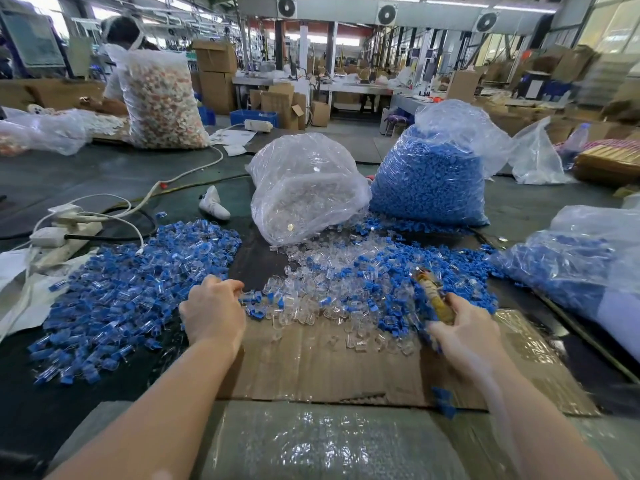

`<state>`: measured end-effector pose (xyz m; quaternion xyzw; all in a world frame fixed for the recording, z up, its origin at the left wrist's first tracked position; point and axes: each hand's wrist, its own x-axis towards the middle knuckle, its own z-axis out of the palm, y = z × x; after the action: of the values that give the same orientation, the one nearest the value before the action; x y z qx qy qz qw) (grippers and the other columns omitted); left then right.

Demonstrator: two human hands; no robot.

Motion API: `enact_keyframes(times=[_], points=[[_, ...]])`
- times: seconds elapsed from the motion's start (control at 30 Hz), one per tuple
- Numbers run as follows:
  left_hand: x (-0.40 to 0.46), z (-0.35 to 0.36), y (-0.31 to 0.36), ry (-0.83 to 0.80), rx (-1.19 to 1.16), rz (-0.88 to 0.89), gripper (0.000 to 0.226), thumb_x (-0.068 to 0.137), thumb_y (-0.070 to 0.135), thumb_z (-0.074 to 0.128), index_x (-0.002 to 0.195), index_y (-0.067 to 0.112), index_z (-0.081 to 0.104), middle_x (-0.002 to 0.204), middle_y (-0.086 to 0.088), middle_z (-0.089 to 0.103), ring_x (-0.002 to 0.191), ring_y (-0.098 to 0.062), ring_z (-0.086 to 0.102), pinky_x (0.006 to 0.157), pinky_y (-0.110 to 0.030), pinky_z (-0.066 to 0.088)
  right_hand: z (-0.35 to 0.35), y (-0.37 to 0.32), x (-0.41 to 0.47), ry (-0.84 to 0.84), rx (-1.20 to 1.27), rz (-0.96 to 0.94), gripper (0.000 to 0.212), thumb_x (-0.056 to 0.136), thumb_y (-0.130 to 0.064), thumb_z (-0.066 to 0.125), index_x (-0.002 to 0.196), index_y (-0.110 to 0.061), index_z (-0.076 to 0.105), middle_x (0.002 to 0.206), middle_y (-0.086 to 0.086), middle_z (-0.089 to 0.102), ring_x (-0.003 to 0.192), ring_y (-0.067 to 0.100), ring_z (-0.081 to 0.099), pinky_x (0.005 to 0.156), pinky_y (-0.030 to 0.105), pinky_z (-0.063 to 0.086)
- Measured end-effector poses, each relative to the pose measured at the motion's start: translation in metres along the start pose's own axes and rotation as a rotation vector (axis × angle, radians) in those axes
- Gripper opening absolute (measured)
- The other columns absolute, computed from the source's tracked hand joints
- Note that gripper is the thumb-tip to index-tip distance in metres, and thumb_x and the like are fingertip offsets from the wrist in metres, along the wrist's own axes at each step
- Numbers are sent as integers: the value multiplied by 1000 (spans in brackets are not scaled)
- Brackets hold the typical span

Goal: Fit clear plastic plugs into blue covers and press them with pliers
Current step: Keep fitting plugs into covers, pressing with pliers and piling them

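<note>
A spread of loose clear plastic plugs [311,299] lies in the middle of the work surface, mixed with loose blue covers [388,282] on its right side. A big heap of joined blue-and-clear pieces [131,292] lies to the left. My left hand [213,311] hovers at that heap's right edge, knuckles up and fingers curled downward; what its fingertips hold is hidden. My right hand [465,327] grips the tape-wrapped handles of the pliers [434,296], which point up and away over the blue covers. The pliers' jaws are blurred.
A flattened cardboard sheet [329,368] lies under the parts. Behind stand a bag of clear plugs [304,188] and a bag of blue covers [429,178]. Another bag of blue pieces [581,258] sits at right. Power strips and cables [62,226] lie at left. A person sits far left.
</note>
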<state>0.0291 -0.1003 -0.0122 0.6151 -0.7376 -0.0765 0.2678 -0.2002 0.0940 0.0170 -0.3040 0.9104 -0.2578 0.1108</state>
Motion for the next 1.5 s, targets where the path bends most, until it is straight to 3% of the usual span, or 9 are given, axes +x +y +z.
enact_keyframes(times=[0.17, 0.37, 0.53, 0.73, 0.93, 1.03, 1.27, 1.37, 1.5], points=[[-8, 1, 5, -11, 97, 30, 31, 94, 22, 51, 122, 33, 58, 118, 1, 51, 109, -22, 39, 91, -36, 32, -1, 20, 12, 14, -161, 51, 59, 91, -40, 54, 141, -14, 35, 138, 13, 44, 128, 32, 37, 106, 42, 30], [-41, 12, 40, -37, -218, 230, 21, 89, 26, 58, 110, 27, 63, 108, 7, 53, 103, -11, 38, 87, -23, 19, 4, 32, 14, 52, -262, 61, 63, 91, -53, 47, 139, -15, 36, 136, 17, 46, 128, 35, 34, 105, 44, 29], [-64, 29, 60, -180, -347, 337, 19, 90, 23, 57, 107, 24, 64, 103, 10, 57, 99, -3, 39, 94, -17, 29, 0, 31, 11, 70, -308, 18, 65, 90, -58, 42, 141, -18, 35, 141, 13, 40, 132, 31, 33, 109, 42, 27], [-87, 31, 80, -256, -427, 471, 19, 88, 24, 60, 106, 22, 66, 93, 15, 54, 93, -2, 43, 86, -13, 34, -6, 18, 5, 248, -282, -114, 56, 88, -38, 60, 138, -20, 42, 139, 8, 41, 129, 29, 36, 109, 43, 26], [-99, 31, 93, -262, -463, 515, 19, 88, 28, 60, 106, 25, 66, 92, 18, 51, 96, -3, 43, 87, -13, 32, -5, 11, -1, 289, -213, -202, 43, 87, -23, 63, 129, -22, 53, 128, 3, 50, 118, 25, 42, 102, 37, 30], [-108, 27, 101, -317, -456, 630, 23, 88, 33, 59, 109, 27, 66, 95, 17, 51, 96, -3, 39, 89, -16, 32, -3, 9, -3, 297, -203, -237, 40, 87, -21, 62, 127, -22, 55, 125, 2, 52, 115, 23, 44, 100, 35, 34], [-126, 24, 121, -516, -273, 1027, 29, 91, 29, 56, 119, 25, 62, 127, 5, 51, 111, -16, 35, 100, -35, 29, -1, 3, -4, 306, -164, -281, 38, 88, -19, 61, 125, -22, 56, 127, 1, 51, 118, 20, 42, 101, 34, 34], [-126, 26, 124, -587, -214, 1144, 30, 92, 28, 53, 120, 25, 63, 123, 0, 54, 110, -23, 37, 97, -37, 31, -1, 1, -3, 293, -149, -299, 38, 88, -18, 62, 125, -21, 57, 126, 2, 52, 117, 20, 43, 100, 33, 34], [-126, 32, 127, -654, -209, 1162, 29, 91, 23, 55, 117, 17, 66, 115, -10, 57, 108, -27, 41, 97, -35, 30, 2, -1, -4, 274, -120, -321, 36, 88, -15, 62, 123, -20, 58, 124, 1, 52, 117, 20, 43, 101, 31, 33]])
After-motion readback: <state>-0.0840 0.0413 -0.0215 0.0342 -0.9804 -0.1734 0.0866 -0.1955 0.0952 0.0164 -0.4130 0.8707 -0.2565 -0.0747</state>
